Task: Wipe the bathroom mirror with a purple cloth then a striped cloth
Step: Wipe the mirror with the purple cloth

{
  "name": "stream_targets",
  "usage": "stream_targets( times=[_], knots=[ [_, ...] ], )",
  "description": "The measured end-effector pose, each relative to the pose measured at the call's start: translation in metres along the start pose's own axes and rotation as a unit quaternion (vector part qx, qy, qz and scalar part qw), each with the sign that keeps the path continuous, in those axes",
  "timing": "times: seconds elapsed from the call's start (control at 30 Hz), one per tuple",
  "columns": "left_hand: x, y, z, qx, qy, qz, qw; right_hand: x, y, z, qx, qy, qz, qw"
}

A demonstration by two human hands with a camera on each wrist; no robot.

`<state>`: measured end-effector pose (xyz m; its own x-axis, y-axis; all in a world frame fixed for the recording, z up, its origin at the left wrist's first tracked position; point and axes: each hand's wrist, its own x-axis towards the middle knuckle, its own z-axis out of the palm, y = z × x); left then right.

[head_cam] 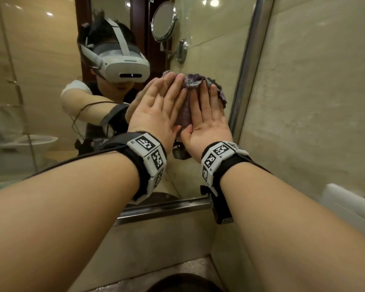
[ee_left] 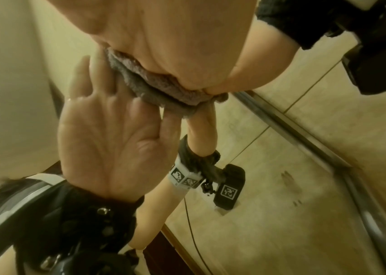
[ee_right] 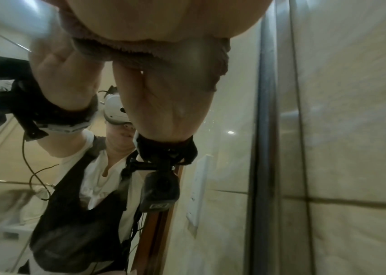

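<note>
Beige stone tiles (head_cam: pixel 316 98) line the wall at the right, and the bathroom mirror (head_cam: pixel 40 76) fills the space to their left, bounded by a metal frame (head_cam: pixel 249 66) along its right side and lower edge.

The fingers (head_cam: pixel 173 89) of the left hand (head_cam: pixel 154 114) are held straight and close together, laid flat against the purple cloth (head_cam: pixel 193 81), which is pressed to the glass near the mirror's right edge. The fingers (head_cam: pixel 207 98) of the right hand (head_cam: pixel 207 127) are likewise extended and only slightly spread, flattened on the right half of the same cloth. Nothing is gripped or pinched by either hand; the cloth is simply trapped between the palms and the glass. The two thumbs meet, or nearly meet, below the middle of the cloth. In the left wrist view the cloth (ee_left: pixel 159 83) is seen as a fuzzy grey-purple fold squeezed between the heel of the hand and its reflection. In the right wrist view its frilled edge (ee_right: pixel 222 61) hangs out beside the palm.

Both wrists are wrapped in black bands carrying white marker blocks (head_cam: pixel 150 152), with a cable trailing from the left one. A round shaving mirror (head_cam: pixel 163 22) on a chrome arm is reflected above the hands, and a person wearing a white headset (head_cam: pixel 122 66) is reflected to their left. A white wall plate (head_cam: pixel 350 207) is fixed to the tiles at lower right.
</note>
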<state>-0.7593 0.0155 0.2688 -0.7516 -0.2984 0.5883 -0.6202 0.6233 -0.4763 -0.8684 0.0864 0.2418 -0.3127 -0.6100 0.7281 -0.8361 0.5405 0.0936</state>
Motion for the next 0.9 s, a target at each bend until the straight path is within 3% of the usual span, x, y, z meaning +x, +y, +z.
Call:
stream_targets(
  times=[0.13, 0.27, 0.63, 0.9],
  knots=[
    [0.012, 0.018, -0.007, 0.000, 0.011, 0.015, 1.000, -0.002, 0.017, -0.005, -0.024, -0.051, 0.037, 0.998],
    [0.021, 0.033, -0.010, 0.006, 0.017, 0.026, 1.000, -0.004, 0.029, -0.003, -0.009, -0.058, 0.069, 0.996],
    [0.016, 0.028, -0.006, 0.031, 0.022, 0.044, 0.998, -0.007, 0.028, -0.002, -0.005, -0.052, 0.063, 0.997],
    [-0.006, -0.002, 0.013, 0.048, 0.039, 0.062, 0.996, -0.012, -0.005, 0.012, 0.027, -0.048, 0.043, 0.998]
  ],
)
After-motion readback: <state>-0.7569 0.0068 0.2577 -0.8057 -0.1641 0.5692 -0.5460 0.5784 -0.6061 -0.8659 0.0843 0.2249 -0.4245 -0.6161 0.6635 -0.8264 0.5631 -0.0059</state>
